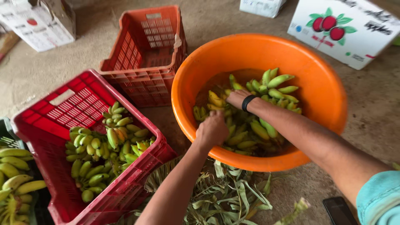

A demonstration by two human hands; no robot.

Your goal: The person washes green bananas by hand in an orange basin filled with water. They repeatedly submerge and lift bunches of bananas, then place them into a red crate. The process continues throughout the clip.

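Both my hands reach into a big orange tub point(325, 96) holding murky water and several bunches of small green and yellow bananas point(275, 83). My left hand point(211, 130) is closed on a bunch near the tub's near-left rim. Deeper in, my right hand point(236, 99), with a black band on its wrist, grips bananas in the middle of the tub; its fingers are partly hidden among the fruit.
A red crate point(46, 125) at left holds green banana bunches point(100, 150). An empty orange-red crate point(146, 50) stands behind it. More bananas point(14, 175) lie at far left. Dried leaves point(225, 196) cover the floor below the tub. Cardboard boxes point(346, 29) stand at back; a phone point(339, 210) lies bottom right.
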